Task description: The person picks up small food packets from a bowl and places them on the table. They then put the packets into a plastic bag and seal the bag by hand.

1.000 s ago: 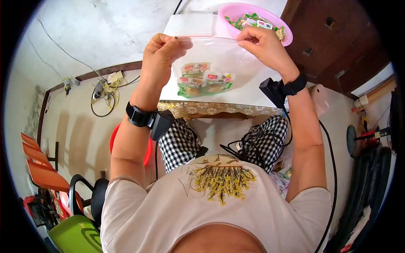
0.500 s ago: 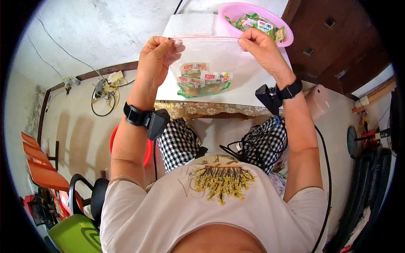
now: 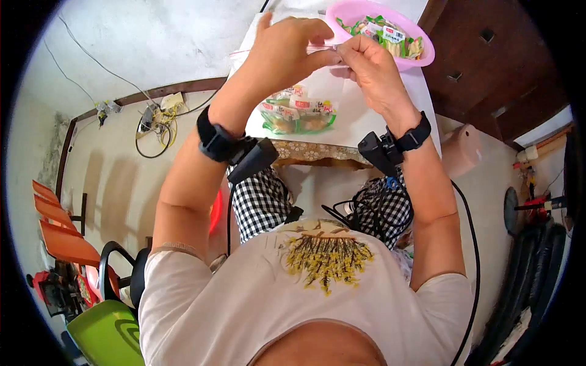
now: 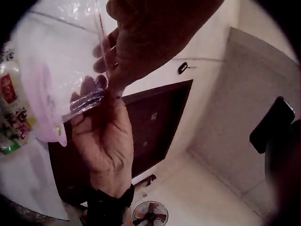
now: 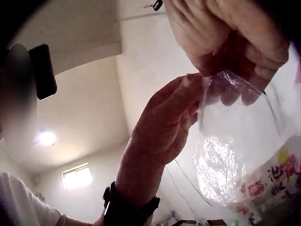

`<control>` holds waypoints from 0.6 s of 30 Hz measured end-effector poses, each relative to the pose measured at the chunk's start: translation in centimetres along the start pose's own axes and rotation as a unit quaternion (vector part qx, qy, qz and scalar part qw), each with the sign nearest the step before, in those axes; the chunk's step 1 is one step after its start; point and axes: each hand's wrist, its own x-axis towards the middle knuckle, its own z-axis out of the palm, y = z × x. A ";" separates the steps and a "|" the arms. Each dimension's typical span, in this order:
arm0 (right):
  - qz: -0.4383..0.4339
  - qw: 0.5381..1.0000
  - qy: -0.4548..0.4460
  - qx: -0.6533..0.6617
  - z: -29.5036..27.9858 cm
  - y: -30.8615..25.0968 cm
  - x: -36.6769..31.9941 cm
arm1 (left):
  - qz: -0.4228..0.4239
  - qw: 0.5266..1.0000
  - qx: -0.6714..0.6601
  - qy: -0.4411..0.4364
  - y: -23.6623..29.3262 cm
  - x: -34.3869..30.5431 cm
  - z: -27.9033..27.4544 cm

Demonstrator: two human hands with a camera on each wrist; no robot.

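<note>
A clear zip-top plastic bag (image 5: 218,165) hangs over the white table (image 3: 415,100), its red-lined top edge held up. Several green and white food packets (image 3: 299,119) sit in its lower part. My right hand (image 3: 373,70) pinches the bag's top right corner. My left hand (image 3: 287,49) is close against the right one, thumb and fingers on either side of the zip strip (image 4: 104,47). In the left wrist view the two thumbs come together at the corner, with left fingers showing through the film.
A pink basin (image 3: 427,56) with more food packets (image 3: 390,35) stands at the table's back right corner. Patterned cloth (image 3: 323,152) trims the front edge. A black cable (image 3: 475,256) runs from the right wrist camera past the right arm. A pink container (image 3: 462,151) stands right of the table.
My left hand has moved right along the bag's top edge, from the left corner to beside the right hand. The right hand keeps its hold on the right corner.
</note>
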 end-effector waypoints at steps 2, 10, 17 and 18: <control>-0.018 1.000 0.005 -0.025 0.0 -0.2 -0.3 | -0.035 0.988 -0.101 -0.110 -0.9 0.9 0.4; -0.052 0.996 0.013 -0.065 -3.4 -2.4 -2.5 | -0.055 0.989 -0.097 -0.102 -2.7 -2.2 -2.5; -0.050 0.978 0.129 -0.158 -6.2 -8.9 -7.8 | -0.049 0.988 -0.129 -0.062 -0.6 -1.9 -1.2; -0.054 0.965 0.162 -0.198 -6.7 -10.3 -9.5 | -0.042 0.990 -0.124 -0.062 -0.4 -1.6 -0.2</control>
